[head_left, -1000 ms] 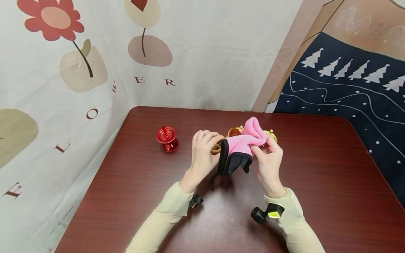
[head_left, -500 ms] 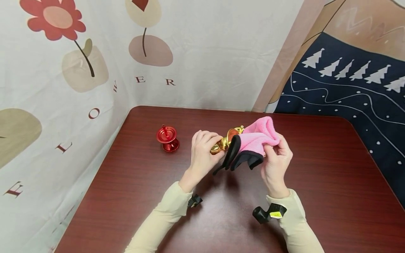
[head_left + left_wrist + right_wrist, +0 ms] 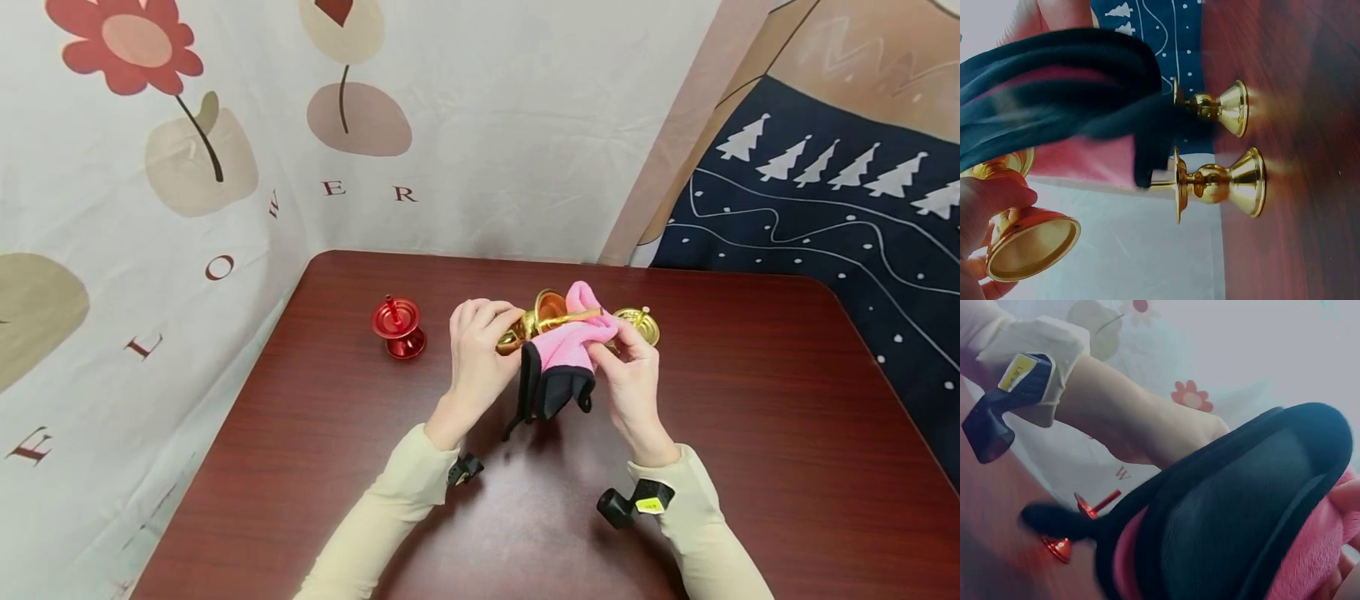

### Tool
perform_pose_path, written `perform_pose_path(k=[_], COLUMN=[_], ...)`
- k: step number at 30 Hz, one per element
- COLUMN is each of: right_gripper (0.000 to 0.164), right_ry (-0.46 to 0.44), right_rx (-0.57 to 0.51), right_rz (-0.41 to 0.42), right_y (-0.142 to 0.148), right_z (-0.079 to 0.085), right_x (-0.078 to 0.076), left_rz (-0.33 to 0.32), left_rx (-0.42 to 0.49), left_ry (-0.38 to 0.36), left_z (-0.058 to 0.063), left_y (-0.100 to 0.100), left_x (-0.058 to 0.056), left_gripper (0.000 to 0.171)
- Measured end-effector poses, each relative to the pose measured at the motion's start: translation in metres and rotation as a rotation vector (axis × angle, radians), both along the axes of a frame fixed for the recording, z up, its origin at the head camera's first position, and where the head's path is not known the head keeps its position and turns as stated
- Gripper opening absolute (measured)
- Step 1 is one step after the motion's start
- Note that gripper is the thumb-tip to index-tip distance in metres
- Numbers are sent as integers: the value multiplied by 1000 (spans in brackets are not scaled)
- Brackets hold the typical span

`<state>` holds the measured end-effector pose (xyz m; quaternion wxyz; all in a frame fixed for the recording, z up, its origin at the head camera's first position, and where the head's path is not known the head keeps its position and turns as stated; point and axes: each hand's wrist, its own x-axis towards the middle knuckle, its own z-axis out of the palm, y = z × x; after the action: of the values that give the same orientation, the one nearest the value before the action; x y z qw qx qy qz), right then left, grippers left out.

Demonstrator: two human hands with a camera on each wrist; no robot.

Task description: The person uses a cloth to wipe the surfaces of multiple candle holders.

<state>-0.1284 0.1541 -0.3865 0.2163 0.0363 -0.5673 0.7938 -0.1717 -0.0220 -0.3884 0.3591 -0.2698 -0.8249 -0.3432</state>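
Observation:
My left hand (image 3: 480, 350) grips a gold candle holder (image 3: 551, 307) by its lower part. The holder is tilted, its cup and thin spike pointing right. In the left wrist view its flared base (image 3: 1035, 244) faces the camera. My right hand (image 3: 634, 383) pinches a folded pink cloth (image 3: 562, 340) with black trim, close against the holder. The black edge hangs down toward the table. Seen from the right wrist, the dark inner side of the cloth (image 3: 1241, 500) covers much of the work. Some fingertips of both hands are hidden.
A gold candle holder (image 3: 639, 323) stands upright behind my right hand. The left wrist view shows two standing gold holders, the nearer one (image 3: 1213, 182) partly overlapped by the cloth. A red candle holder (image 3: 399, 327) stands at left on the dark red table (image 3: 750, 400).
The cloth and my right hand first move right, then come back left. The held holder's cup and spike show more now. The left hand keeps its grip, barely shifting.

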Motion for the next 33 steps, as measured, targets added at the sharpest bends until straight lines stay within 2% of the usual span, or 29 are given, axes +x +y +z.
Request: perform_pose_path(k=[4, 8, 13, 16, 19, 23, 29, 33], right_gripper=[43, 40, 34, 31, 30, 32, 37, 31], right_ry=[3, 53, 140, 169, 202, 186, 57, 62], right_rx=[88, 92, 13, -37, -133, -167, -15, 36], right_rz=[12, -2, -30, -53, -59, -45, 25, 71], right_y=[1, 1, 0, 2, 5, 11, 11, 3], right_z=[-2, -6, -4, 3, 10, 15, 9, 4], right_x=[-3, -3, -2, 0, 2, 5, 10, 8], left_rz=[19, 12, -7, -14, -11, 9, 33, 47], left_rx=[-63, -112, -118, -90, -43, 31, 111, 106], left_ry=[26, 28, 28, 21, -4, -48, -71, -57], left_z=[-1, -4, -6, -7, -8, -10, -7, -3], left_y=[-2, -2, -2, -3, -4, -5, -2, 3], left_x=[0, 0, -1, -2, -3, -4, -3, -1], left_gripper=[29, 31, 29, 28, 28, 27, 25, 26])
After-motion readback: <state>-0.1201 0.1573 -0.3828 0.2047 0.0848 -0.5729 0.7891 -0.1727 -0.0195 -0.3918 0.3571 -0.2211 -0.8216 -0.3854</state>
